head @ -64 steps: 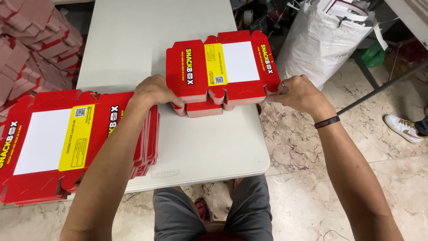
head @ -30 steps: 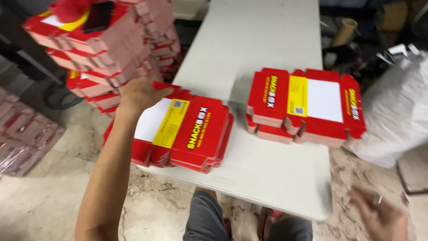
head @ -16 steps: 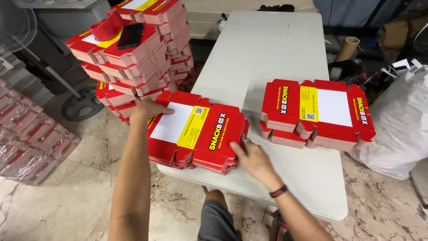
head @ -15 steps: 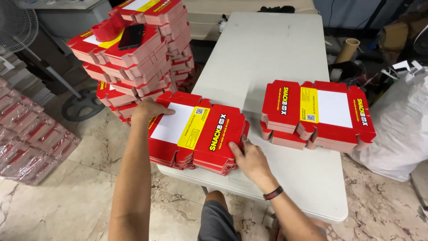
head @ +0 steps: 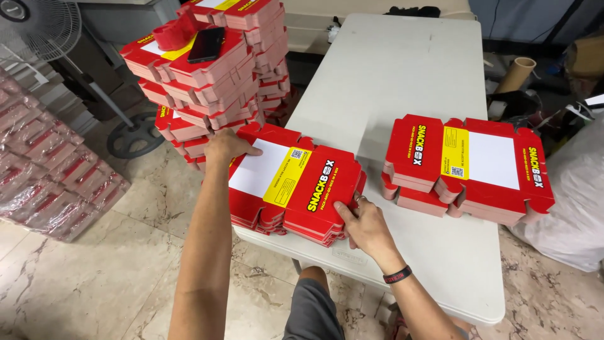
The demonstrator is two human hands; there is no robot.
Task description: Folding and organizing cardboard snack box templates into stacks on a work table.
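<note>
Left hand at centre left of frame, arm stretched forward, fingers curled over far left corner of stack of flat red cartons. Right hand at centre, black wristband, fingers closed narrow against stack's near right edge. Stack: red, die-cut, white panel, yellow strip, lying angled on near left part of white counter. Second stack at right, well apart. Tall piles upper left. Since half a second ago, hands barely shifted; right hand slightly closer to edge.
</note>
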